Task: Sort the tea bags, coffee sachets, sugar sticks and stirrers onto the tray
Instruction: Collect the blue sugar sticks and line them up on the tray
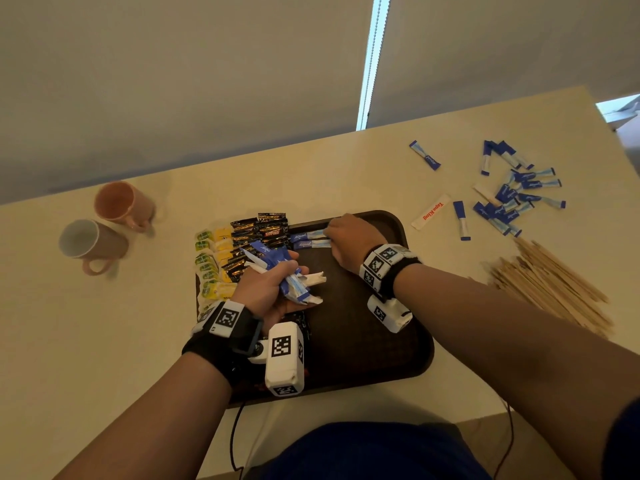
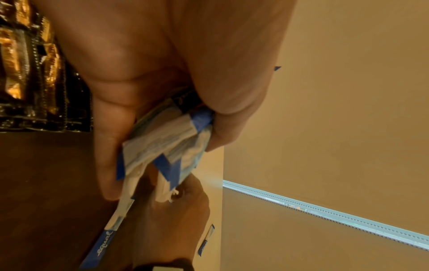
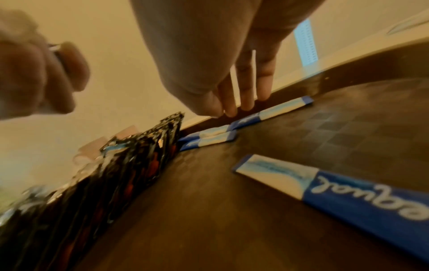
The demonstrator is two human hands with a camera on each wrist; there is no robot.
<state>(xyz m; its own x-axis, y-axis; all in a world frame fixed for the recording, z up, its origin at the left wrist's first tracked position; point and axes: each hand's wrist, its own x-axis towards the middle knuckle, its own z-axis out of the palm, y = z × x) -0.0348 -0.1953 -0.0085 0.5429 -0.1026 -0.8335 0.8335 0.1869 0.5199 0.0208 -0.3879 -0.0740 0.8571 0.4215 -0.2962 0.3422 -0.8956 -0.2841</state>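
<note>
A dark brown tray [image 1: 363,341] lies in front of me. Yellow-green tea bags [image 1: 211,261] line its left edge, with black coffee sachets [image 1: 263,233] beside them. Two blue-and-white sugar sticks [image 1: 308,240] lie side by side at the tray's far end, against the coffee. My right hand [image 1: 349,237] rests straight fingertips [image 3: 232,108] on these sticks [image 3: 216,135]. Another stick [image 3: 348,194] lies loose on the tray under that wrist. My left hand [image 1: 273,289] hovers over the tray and grips a bundle of sugar sticks [image 2: 167,139].
Several loose sugar sticks [image 1: 512,195] lie scattered on the table at the far right, above a pile of wooden stirrers [image 1: 550,285]. A white sachet with red print [image 1: 431,211] sits by the tray's far right corner. Two mugs [image 1: 121,202] lie tipped at the left.
</note>
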